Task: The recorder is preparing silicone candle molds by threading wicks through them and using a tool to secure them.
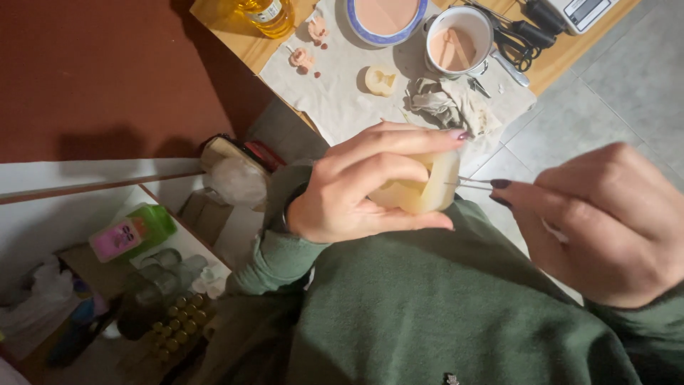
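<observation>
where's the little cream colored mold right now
In the head view it sits just right of centre, gripped in the left hand: the cream mold, with the right hand poking thin tweezers into it.

A white cup (458,41) and a blue-rimmed plate (385,18) sit on a cloth (342,85) on the surface (235,36). Black scissors (514,39) lie beside the cup. A green bottle (132,232) lies lower down.

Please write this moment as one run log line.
left hand: holds pale mould | right hand: pinches thin metal tool at mould | both above lap
</observation>
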